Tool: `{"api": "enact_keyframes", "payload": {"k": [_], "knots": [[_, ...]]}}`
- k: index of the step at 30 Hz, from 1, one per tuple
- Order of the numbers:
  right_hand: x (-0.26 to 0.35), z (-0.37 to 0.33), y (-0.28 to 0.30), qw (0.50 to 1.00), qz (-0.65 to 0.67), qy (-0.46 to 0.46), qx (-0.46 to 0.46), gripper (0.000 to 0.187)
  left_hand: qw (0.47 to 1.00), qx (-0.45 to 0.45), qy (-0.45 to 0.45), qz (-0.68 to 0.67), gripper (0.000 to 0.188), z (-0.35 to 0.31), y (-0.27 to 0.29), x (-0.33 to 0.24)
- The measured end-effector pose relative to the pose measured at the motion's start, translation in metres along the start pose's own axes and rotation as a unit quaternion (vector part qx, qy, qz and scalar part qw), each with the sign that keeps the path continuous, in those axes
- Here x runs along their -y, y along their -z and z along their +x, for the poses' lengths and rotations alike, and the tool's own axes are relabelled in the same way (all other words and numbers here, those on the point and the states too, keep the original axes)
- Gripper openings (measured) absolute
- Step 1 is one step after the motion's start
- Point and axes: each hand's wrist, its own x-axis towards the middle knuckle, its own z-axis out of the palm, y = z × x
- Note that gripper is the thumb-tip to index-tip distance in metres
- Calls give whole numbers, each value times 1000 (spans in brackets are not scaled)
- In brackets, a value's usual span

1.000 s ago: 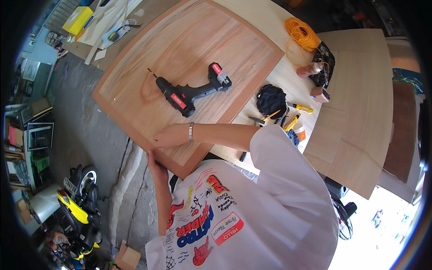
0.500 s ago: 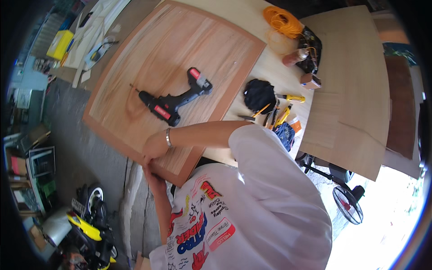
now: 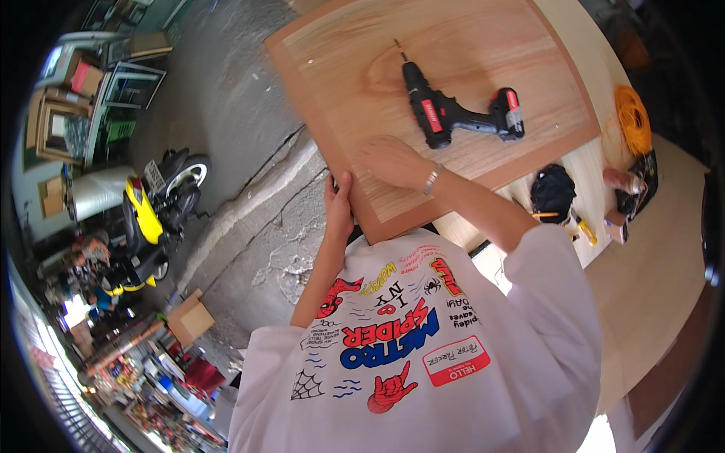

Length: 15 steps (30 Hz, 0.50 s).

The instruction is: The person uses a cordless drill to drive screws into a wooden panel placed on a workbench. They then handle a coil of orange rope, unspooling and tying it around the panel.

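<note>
A framed wooden panel (image 3: pixel 325 90) lies on the bench, its brown border running all round. At its near left corner my left hand (image 3: pixel 338 208) is closed on the edge, thumb up beside the border and the other fingers partly hidden. My right hand (image 3: pixel 393 161), with a metal bracelet at the wrist, rests palm down on the panel near that edge. Its fingers are somewhat blurred but look laid out flat, holding nothing. Beyond my right hand, a black and red cordless drill (image 3: pixel 438 113) lies on its side with a bit in the chuck.
On the pale bench at the right are a black cloth bundle (image 3: pixel 553 192), a yellow-handled tool (image 3: pixel 586 232), a bottle (image 3: pixel 621 180) and a coil of orange cord (image 3: pixel 633 121). Cracked concrete floor (image 3: pixel 249 226) and a yellow and black motorcycle (image 3: pixel 143 211) are at the left.
The view has swung left, so the panel and drill sit further right. My right hand has come away from my left hand at the edge and onto the panel's face.
</note>
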Motion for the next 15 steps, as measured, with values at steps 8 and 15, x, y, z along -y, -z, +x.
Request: {"api": "enact_keyframes", "payload": {"k": [8, 15], "knots": [[58, -10, -4, 947, -10, -322, -3, 19, 1000, -30, -2, 6, 72, -2, -4, -1], [64, -11, 2, 926, 17, -376, 17, 15, 989, -25, -49, 136, 89, -4, -11, -3]]}}
